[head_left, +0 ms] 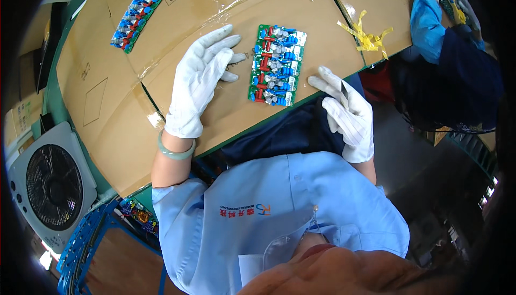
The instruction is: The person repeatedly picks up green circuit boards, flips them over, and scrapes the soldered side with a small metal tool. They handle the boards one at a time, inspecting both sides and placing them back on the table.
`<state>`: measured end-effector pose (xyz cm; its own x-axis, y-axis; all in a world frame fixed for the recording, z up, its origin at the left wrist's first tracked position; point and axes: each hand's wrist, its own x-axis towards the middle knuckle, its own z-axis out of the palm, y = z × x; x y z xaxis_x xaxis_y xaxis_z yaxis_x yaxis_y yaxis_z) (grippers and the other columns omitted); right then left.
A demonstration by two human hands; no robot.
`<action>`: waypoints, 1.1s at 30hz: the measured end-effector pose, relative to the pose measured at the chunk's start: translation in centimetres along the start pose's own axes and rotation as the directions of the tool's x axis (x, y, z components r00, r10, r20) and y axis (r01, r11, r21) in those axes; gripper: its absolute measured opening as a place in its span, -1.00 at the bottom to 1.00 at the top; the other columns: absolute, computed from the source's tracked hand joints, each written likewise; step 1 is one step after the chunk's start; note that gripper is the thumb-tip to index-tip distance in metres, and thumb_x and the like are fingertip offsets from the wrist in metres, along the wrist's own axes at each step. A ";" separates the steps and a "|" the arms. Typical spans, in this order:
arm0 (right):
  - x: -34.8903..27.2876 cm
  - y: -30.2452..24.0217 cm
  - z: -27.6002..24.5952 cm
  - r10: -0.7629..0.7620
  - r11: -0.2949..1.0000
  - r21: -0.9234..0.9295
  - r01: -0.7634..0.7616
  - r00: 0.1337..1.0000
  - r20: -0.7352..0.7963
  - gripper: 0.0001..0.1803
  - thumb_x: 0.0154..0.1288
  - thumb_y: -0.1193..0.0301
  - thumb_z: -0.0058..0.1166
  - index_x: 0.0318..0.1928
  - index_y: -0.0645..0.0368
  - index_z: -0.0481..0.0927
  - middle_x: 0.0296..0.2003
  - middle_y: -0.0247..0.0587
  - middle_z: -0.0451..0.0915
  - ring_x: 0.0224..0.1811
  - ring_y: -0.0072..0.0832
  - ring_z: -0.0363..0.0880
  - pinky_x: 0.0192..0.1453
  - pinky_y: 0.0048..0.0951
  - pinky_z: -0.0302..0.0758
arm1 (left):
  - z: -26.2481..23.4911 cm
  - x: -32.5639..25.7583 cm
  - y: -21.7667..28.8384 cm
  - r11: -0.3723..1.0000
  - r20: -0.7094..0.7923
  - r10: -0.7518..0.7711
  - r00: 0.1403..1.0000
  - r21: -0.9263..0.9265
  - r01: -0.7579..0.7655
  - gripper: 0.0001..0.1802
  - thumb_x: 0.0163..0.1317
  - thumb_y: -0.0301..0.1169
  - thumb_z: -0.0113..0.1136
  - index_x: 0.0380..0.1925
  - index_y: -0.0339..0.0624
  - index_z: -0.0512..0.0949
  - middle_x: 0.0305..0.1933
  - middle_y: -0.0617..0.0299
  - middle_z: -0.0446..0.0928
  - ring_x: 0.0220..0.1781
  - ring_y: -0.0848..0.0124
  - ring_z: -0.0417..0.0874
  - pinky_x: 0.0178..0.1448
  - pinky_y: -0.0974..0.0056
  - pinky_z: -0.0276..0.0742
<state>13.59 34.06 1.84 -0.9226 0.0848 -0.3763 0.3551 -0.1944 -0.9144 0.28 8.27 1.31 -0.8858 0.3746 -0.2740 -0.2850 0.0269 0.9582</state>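
Gloved left hand (200,74): open, fingers loosely spread. Right hand (352,120): half-curled; whether it grips the grey sliver (344,92) there cannot be told. Between them, presumably for reach by both, the board (277,66) lies on the desk (121,134): green, crowded with red, blue and silvery parts. Beyond the left hand: a second board (135,21).
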 end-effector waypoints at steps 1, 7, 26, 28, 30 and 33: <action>0.0 0.4 0.3 0.009 0.996 0.087 -0.009 1.000 0.002 -0.41 0.35 0.61 0.11 0.37 0.45 0.32 0.21 0.14 0.54 -0.41 -0.73 0.54 -0.53 -0.78 0.30 | -0.1 -0.1 0.1 1.000 0.027 -0.015 1.000 -0.027 0.015 -0.44 0.46 -0.34 0.12 0.33 -0.45 0.30 0.30 -0.12 0.48 0.15 0.30 0.67 0.05 0.42 0.62; 0.2 1.0 0.7 0.024 0.945 0.324 -0.042 0.998 0.058 -0.43 0.39 0.52 0.04 0.34 0.56 0.29 0.35 0.28 0.36 -0.61 -0.58 0.56 -0.66 -0.71 0.28 | -0.5 -0.5 0.3 0.998 0.205 -0.067 0.976 -0.004 0.069 -0.32 0.43 -0.28 0.15 0.39 -0.46 0.19 0.44 -0.16 0.30 0.35 0.15 0.52 0.28 0.25 0.55; 1.0 0.6 2.5 0.093 0.937 0.342 -0.074 0.995 -0.039 -0.29 0.30 0.62 0.13 0.42 0.45 0.20 0.17 0.06 0.54 -0.62 -0.86 0.25 -0.56 -0.82 0.18 | -1.1 0.4 0.5 0.940 0.359 -0.136 0.923 -0.248 0.234 -0.31 0.47 -0.22 0.05 0.42 -0.48 0.16 0.42 -0.19 0.33 0.37 0.12 0.50 0.23 0.24 0.58; 1.3 1.2 3.0 0.047 0.952 0.306 -0.022 0.996 -0.075 -0.30 0.30 0.64 0.17 0.42 0.41 0.25 0.01 -0.15 0.57 -0.49 -0.87 0.34 -0.48 -0.81 0.24 | -0.8 0.4 0.0 0.919 0.405 -0.107 0.908 -0.307 0.245 -0.30 0.47 -0.21 0.05 0.42 -0.48 0.16 0.43 -0.19 0.32 0.39 0.12 0.48 0.23 0.23 0.57; 1.5 1.8 3.6 0.032 0.959 0.282 0.002 0.993 -0.116 -0.32 0.31 0.64 0.19 0.41 0.39 0.28 -0.03 -0.22 0.56 -0.41 -0.85 0.40 -0.42 -0.79 0.30 | -0.5 0.4 -0.4 0.888 0.433 -0.112 0.894 -0.360 0.286 -0.29 0.47 -0.18 0.05 0.43 -0.46 0.15 0.44 -0.18 0.30 0.40 0.12 0.46 0.26 0.22 0.54; 1.1 3.2 2.6 0.090 0.934 0.354 -0.045 0.989 -0.114 -0.39 0.33 0.64 0.19 0.36 0.40 0.34 -0.07 -0.27 0.55 -0.23 -0.74 0.51 -0.21 -0.76 0.42 | -0.4 0.4 -1.0 0.857 0.463 -0.102 0.880 -0.408 0.314 -0.29 0.48 -0.17 0.04 0.44 -0.44 0.15 0.44 -0.15 0.32 0.38 0.16 0.48 0.30 0.20 0.50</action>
<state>13.31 30.95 -1.06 -0.8636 0.1776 -0.4719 0.3195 -0.5313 -0.7847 0.02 7.99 0.19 -0.5812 0.7563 -0.3004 -0.6719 -0.2377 0.7015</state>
